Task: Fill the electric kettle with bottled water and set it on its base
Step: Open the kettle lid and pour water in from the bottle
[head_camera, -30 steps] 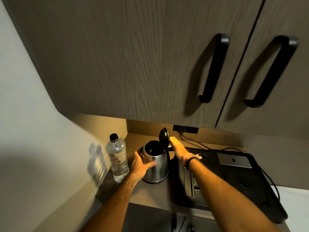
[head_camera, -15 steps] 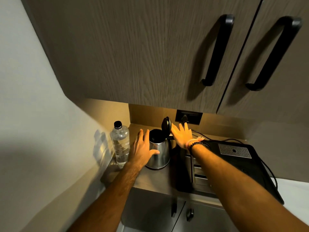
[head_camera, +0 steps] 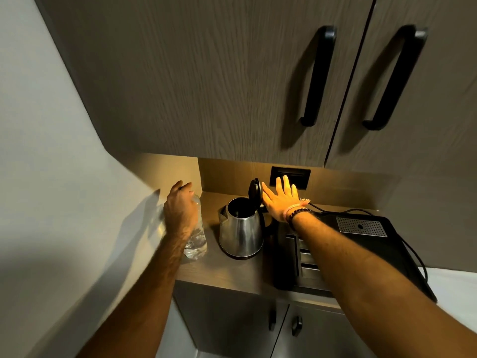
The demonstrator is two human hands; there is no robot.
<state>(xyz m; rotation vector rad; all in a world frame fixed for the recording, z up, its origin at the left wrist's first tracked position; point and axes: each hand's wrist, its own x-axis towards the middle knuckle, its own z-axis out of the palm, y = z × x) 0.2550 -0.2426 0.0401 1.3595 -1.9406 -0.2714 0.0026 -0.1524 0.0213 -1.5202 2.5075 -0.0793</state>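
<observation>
Kettle (head_camera: 241, 232) open on wood counter (head_camera: 232, 272), under cabinets (head_camera: 206, 81).

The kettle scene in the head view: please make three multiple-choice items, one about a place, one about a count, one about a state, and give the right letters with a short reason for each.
1. Where does the water bottle stand?
A. Left of the kettle
B. On the black tray
C. Behind the kettle

2. How many long black handles show on the upper cabinet doors?
A. One
B. Two
C. Four

3. How is the kettle lid?
A. Shut flat
B. Taken off and lying on the counter
C. Flipped up, open

Answers:
1. A, the bottle is on the counter left of the kettle, under the left hand.
2. B, one handle shows on each of two doors.
3. C, the lid stands upright at the hinge beside the flat, open right hand, and the dark inside shows.
</observation>
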